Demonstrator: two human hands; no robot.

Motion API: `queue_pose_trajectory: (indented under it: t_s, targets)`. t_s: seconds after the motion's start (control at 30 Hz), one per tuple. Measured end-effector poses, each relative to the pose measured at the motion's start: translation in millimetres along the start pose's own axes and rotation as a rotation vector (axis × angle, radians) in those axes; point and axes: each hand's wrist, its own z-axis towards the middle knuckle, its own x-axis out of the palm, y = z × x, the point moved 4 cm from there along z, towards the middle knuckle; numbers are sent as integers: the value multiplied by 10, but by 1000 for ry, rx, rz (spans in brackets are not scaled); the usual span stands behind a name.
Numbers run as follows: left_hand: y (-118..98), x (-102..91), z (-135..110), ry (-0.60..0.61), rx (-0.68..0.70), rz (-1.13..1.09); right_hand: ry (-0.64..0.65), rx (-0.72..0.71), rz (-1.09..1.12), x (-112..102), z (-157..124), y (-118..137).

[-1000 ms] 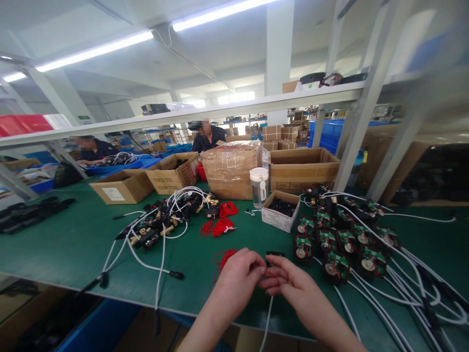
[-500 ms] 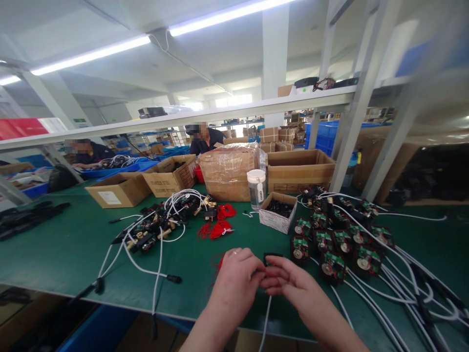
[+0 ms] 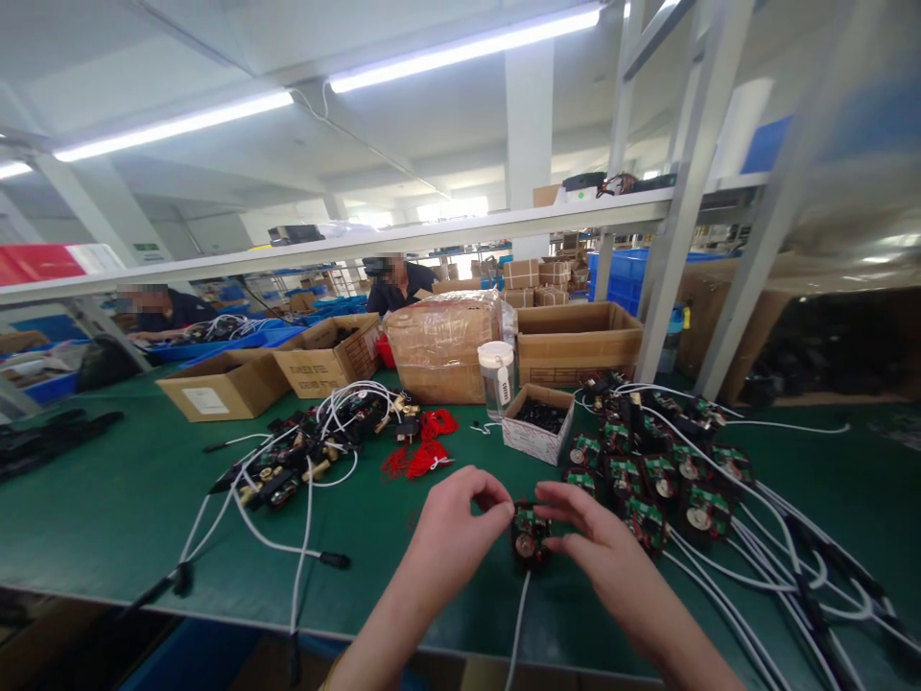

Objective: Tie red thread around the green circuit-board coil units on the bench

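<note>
Both my hands meet over the green table near its front edge. My left hand [image 3: 453, 533] and my right hand [image 3: 594, 547] pinch a small black module with a green circuit board [image 3: 529, 537] between their fingertips. A white cable [image 3: 516, 629] hangs from the module down toward me. Several like modules [image 3: 651, 475] with white cables lie to the right of my hands. Red wire bundles [image 3: 421, 446] lie just beyond my left hand.
A small white box of black parts [image 3: 536, 427] and a clear jar with a white lid [image 3: 498, 376] stand behind my hands. Brass-fitted assemblies with white cables [image 3: 309, 446] lie at the left. Cardboard boxes [image 3: 446, 345] line the back. Two people work beyond the shelf frame [image 3: 669, 278].
My hands have lifted and turned the module, so its green board now faces up between my fingers. The view has shifted slightly to the right and down.
</note>
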Motion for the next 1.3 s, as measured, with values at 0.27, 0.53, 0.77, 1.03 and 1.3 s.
queue_pose_trajectory:
  t_s: [0.27, 0.53, 0.77, 1.03, 1.3]
  targets:
    - [-16, -127, 164, 128, -106, -220, 52, -75, -161, -67, 175, 150]
    - [92, -98, 235, 170, -185, -388, 174, -137, -228, 59, 276, 316]
    - [165, -41, 255, 148, -235, -548, 211, -165, -261, 141, 360, 256]
    - [273, 102, 143, 251, -364, -998, 197, -185, -269, 116, 357, 335]
    - [366, 325, -32, 370, -488, -1274, 328, -193, -446, 103, 381, 588]
